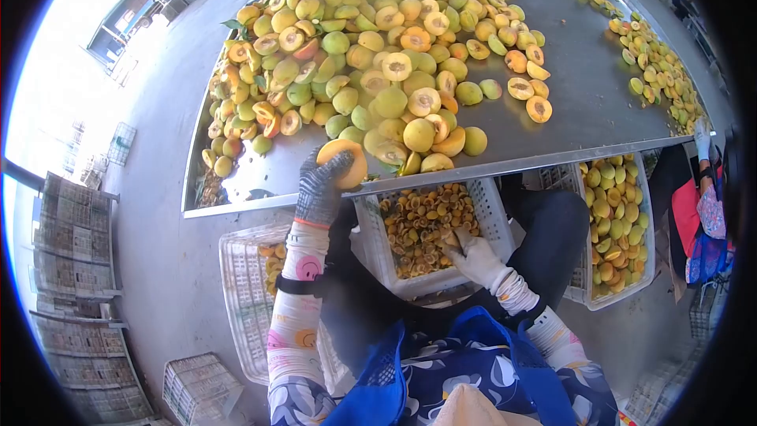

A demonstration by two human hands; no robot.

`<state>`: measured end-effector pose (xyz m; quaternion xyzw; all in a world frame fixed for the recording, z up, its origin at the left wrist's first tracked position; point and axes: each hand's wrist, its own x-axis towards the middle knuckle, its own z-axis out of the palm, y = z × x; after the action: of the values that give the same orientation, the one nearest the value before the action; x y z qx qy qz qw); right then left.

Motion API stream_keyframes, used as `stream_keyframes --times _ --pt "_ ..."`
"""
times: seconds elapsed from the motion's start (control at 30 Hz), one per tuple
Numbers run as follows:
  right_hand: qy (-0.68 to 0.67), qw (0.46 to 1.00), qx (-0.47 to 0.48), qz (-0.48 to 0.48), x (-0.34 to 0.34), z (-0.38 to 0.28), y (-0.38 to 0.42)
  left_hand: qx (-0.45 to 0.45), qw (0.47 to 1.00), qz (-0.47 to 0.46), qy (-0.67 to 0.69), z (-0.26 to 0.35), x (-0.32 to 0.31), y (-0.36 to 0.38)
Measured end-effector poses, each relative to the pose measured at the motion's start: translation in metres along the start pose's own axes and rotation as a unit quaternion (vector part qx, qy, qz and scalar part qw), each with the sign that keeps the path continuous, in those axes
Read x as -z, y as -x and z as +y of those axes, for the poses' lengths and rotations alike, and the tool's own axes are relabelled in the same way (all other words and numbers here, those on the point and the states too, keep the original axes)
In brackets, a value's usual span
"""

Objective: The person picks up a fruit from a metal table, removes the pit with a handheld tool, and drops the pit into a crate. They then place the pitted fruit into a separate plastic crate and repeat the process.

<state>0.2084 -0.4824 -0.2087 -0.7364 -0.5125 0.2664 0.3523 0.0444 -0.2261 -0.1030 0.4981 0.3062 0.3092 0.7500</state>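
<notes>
My left hand, in a grey knit glove, grips a yellow peach half just over the near edge of the metal table. Its cut side shows orange flesh. Lower down, my right hand, in a white glove, hangs above a white crate of brown peach pits. The right fingers are bent together near the pits, and what they hold, if anything, is too small to make out. A large heap of halved peaches lies on the table in front of me.
Crates flank my legs: a white one at left and one of peach halves at right. Another person's gloved hand is by a smaller peach pile. Stacked crates stand at far left.
</notes>
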Motion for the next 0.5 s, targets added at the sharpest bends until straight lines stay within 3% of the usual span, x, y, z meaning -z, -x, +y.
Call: stream_keyframes --times 0.1,0.13,0.17,0.23,0.3,0.37,0.47,0.5 --pt "-0.059 0.996 -0.027 0.062 0.008 -0.021 -0.01 -0.042 0.993 0.034 0.109 -0.015 -0.023 0.033" --pt "-0.096 0.991 -0.038 0.083 0.012 -0.033 -0.011 -0.008 0.991 0.023 0.135 -0.019 -0.03 0.047" --pt "-0.121 0.991 -0.023 0.057 0.019 -0.052 -0.011 0.064 0.98 0.051 0.179 -0.027 -0.034 0.058" --pt "-0.169 0.986 0.007 0.006 0.03 -0.091 -0.011 0.046 0.975 0.063 0.208 -0.038 -0.05 0.068" --pt "-0.1 0.991 0.08 0.028 0.023 -0.104 -0.012 0.031 0.976 0.04 0.21 -0.061 -0.05 0.071" --pt "0.001 0.993 0.101 0.055 0.015 -0.112 -0.016 0.002 0.979 0.065 0.195 -0.069 -0.059 0.077" --pt "0.059 0.993 0.087 0.058 0.003 -0.107 -0.02 -0.164 0.984 0.063 -0.024 -0.075 -0.054 0.076" --pt "0.068 0.992 0.084 0.06 0.001 -0.107 -0.02 -0.18 0.979 0.072 -0.059 -0.075 -0.055 0.077"
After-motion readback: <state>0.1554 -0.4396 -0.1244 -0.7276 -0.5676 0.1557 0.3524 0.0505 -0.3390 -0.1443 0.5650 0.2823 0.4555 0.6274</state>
